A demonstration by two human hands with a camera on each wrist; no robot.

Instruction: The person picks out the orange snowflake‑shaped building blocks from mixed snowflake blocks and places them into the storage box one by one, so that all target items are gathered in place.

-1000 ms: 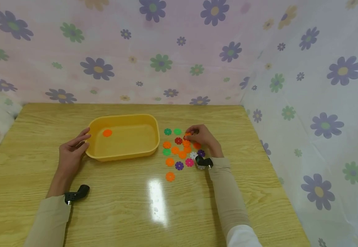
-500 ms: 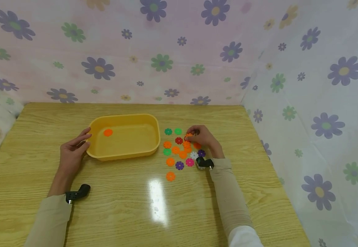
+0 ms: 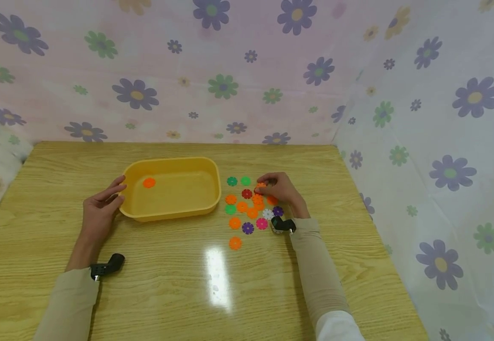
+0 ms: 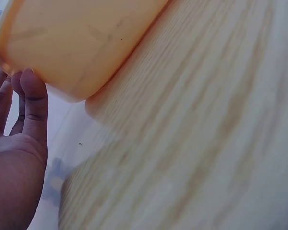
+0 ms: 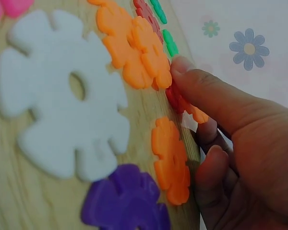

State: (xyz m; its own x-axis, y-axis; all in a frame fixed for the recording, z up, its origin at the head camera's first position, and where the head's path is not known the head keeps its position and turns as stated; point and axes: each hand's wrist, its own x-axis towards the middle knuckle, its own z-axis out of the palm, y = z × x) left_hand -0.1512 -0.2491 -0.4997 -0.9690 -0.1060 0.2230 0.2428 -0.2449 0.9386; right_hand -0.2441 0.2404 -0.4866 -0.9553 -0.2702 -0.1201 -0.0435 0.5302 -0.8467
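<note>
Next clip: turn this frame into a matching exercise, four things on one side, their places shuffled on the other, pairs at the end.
Things
1. Pink disc
2. Tub
3. Dark green disc
4. Flowered cloth

Places, as the head view shows them
A. Back left corner of the loose discs
B. Rising behind the table
C. Left of the loose discs, with an orange disc inside
D. Just right of a purple disc

Pairs: 1-D, 2-C, 3-A, 4-B

table (image 3: 157,293) — wood-grain, white glare patch (image 3: 218,278) | backdrop (image 3: 255,76) — flower-printed, on three sides
</note>
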